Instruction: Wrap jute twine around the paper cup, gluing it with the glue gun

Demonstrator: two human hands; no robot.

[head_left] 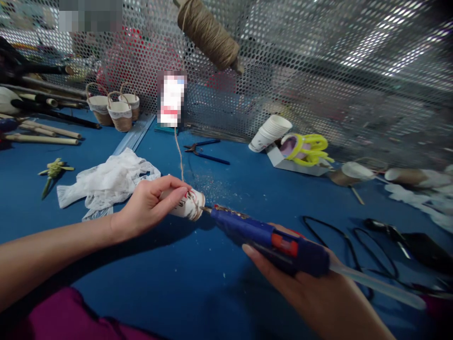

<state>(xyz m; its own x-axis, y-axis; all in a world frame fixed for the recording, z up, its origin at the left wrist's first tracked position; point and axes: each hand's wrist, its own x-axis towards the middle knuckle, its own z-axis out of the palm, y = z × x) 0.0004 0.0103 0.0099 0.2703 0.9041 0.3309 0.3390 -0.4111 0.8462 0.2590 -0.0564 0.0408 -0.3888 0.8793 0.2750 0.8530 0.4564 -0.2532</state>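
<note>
My left hand grips a white printed paper cup lying on its side, its rim end turned to the right. A strand of twine comes down from the back and meets the cup by my fingertips. In my right hand is a blue hot glue gun with a clear glue stick jutting from its rear. The gun's nozzle points left, at or touching the cup near its rim. Beside my left wrist lies a heap of white lace.
A twine spool hangs before the perforated metal screen. Blue-handled pliers, stacked paper cups and yellow-handled scissors lie behind. Small baskets stand back left; a black cord loops at right.
</note>
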